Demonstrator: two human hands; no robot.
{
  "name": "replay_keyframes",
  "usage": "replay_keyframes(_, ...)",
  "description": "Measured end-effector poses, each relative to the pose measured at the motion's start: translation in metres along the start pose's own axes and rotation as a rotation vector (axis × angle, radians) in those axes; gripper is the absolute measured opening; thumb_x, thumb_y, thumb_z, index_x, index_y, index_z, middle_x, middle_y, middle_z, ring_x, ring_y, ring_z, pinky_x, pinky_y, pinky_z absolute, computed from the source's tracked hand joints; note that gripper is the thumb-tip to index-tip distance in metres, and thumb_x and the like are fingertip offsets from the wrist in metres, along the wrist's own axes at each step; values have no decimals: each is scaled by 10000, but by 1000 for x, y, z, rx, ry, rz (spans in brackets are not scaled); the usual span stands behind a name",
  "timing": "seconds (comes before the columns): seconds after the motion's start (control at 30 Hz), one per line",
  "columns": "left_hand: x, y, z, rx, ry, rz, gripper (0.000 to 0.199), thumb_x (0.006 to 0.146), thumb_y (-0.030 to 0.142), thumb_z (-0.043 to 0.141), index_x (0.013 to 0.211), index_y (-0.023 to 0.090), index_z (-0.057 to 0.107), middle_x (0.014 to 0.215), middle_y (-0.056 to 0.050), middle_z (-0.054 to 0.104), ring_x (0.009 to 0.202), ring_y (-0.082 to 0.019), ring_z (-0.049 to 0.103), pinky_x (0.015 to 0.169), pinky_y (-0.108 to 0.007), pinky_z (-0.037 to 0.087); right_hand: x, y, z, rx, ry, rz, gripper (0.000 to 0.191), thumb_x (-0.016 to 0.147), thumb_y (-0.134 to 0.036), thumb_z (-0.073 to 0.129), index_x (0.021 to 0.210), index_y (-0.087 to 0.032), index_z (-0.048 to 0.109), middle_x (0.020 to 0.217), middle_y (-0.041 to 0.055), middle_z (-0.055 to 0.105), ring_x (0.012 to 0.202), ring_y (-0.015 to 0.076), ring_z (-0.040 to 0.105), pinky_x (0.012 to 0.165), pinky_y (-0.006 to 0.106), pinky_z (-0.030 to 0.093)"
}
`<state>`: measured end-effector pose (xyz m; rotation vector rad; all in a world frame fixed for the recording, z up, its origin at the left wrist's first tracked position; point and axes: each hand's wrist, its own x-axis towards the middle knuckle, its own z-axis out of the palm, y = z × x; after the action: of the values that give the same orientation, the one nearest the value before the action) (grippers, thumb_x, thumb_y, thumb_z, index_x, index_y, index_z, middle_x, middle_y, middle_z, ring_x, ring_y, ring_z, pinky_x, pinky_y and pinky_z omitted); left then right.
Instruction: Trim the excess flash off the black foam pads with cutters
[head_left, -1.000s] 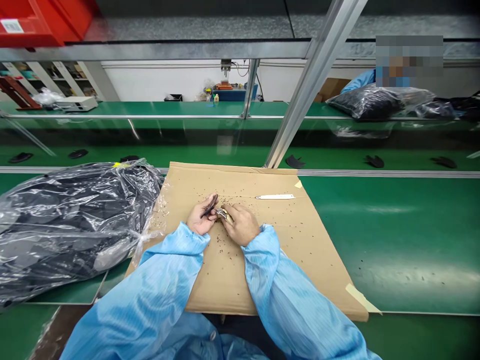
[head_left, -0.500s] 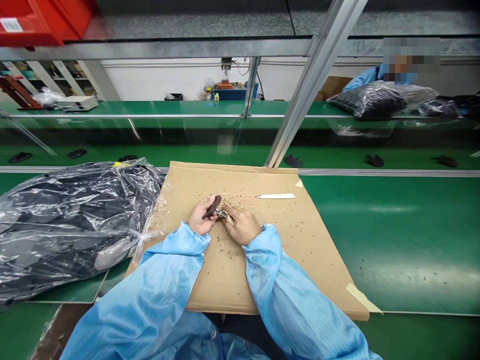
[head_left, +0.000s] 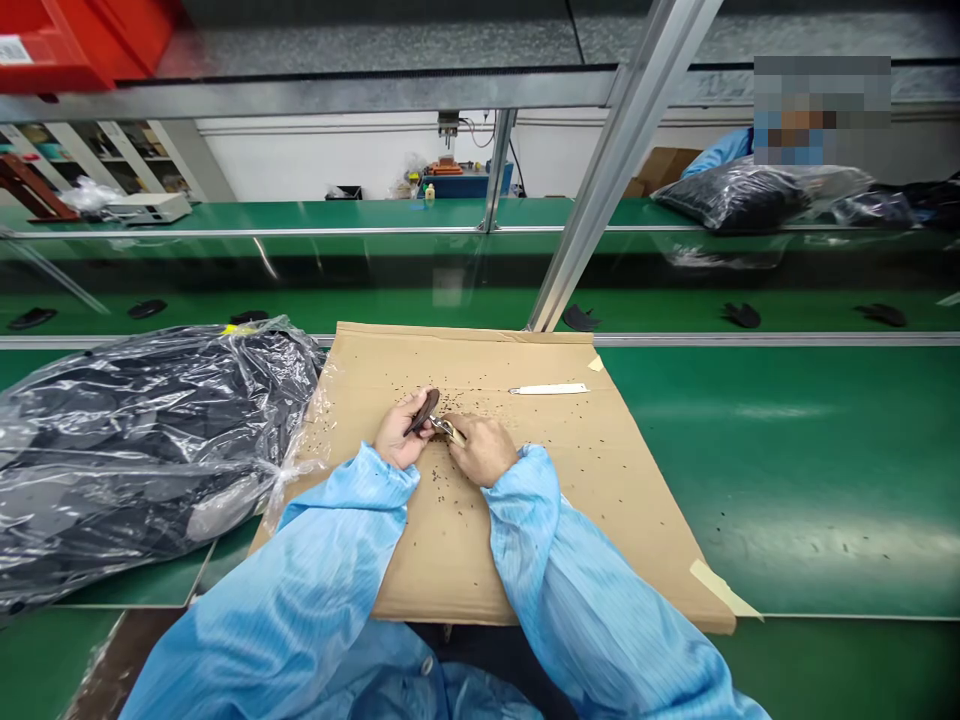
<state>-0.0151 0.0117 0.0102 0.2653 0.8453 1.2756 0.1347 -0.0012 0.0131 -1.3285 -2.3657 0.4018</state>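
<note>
My left hand is closed around the edge of a dark, curved flat part, held tilted above the cardboard. Closed on a pair of small pliers with metal jaws and pale handles is my right hand. The jaws meet the lower right edge of the part; whether they bite into it I cannot tell. Beneath both hands lies a brown cardboard sheet, strewn with many tiny dark scraps. A white slim knife-like tool rests on the cardboard, to the right beyond my right hand.
A clear plastic bag of dark parts lies at the left. Behind the cardboard, several dark parts sit on a green belt. A metal post slants upward. A person in blue is at the far right.
The view has shifted slightly. The dark part is turned a little in my left hand, and the pliers stay at its edge.
</note>
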Motion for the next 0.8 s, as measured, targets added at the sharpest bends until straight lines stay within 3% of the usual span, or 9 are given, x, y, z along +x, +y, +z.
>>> replay_keyframes(0.17,1,1,-1,-85,-86,-15,100,801,160,636,890,124,607,705,-15,602,430,-39,413,362,-154,279,2,7,7,154,175,29,262,792,-143,520,1011,-215,645,959,50,682,916,207,619,822,294,471)
replay_keyframes(0.23,0,0,0,-88,-58,9,142,782,172,665,901,131,600,697,-4,598,445,-44,440,375,-155,299,4,13,10,206,266,57,307,778,-183,541,1068,-193,641,1011,83,672,960,238,608,884,354,468)
replay_keyframes(0.3,0,-1,1,-85,-24,66,194,756,173,694,917,145,589,708,0,609,501,-68,515,417,-165,358,5,19,11,382,352,83,307,784,-260,573,1072,-181,642,1057,101,662,993,255,599,932,407,455)
replay_keyframes(0.37,2,-2,3,-87,-30,136,259,720,170,727,933,152,582,752,-7,635,592,-98,584,491,-189,427,8,24,10,737,405,152,321,781,-372,619,1037,-179,642,1053,97,664,959,253,615,928,443,465)
replay_keyframes(0.47,8,-4,3,-96,-92,211,323,669,183,771,937,125,600,816,-31,661,664,-108,605,580,-215,467,12,31,4,1366,230,286,421,744,-500,650,1020,-183,630,959,93,672,862,257,648,835,480,515)
replay_keyframes(0.53,12,-5,2,-98,-115,256,321,658,187,779,923,106,616,807,-34,660,676,-98,600,618,-212,467,14,33,-2,1561,37,349,422,722,-490,657,1004,-177,638,892,95,666,821,259,654,783,481,534)
replay_keyframes(0.6,15,-6,2,-77,-88,278,309,654,179,780,906,101,618,731,-8,632,589,-61,548,564,-188,429,14,31,-9,1591,-2,366,349,696,-429,684,939,-183,640,785,63,637,728,231,639,712,448,545)
replay_keyframes(0.7,16,-9,2,-25,-16,257,322,654,160,782,910,107,594,614,45,547,463,-29,433,453,-175,334,17,14,-22,1483,212,244,234,686,-344,717,813,-211,572,629,-22,524,589,158,553,587,333,504)
replay_keyframes(0.8,16,-11,2,-37,0,220,307,718,174,743,966,100,580,655,25,557,527,-64,499,521,-205,425,31,-23,-34,1042,374,26,199,721,-301,699,799,-209,541,640,-27,523,595,140,524,579,274,457)
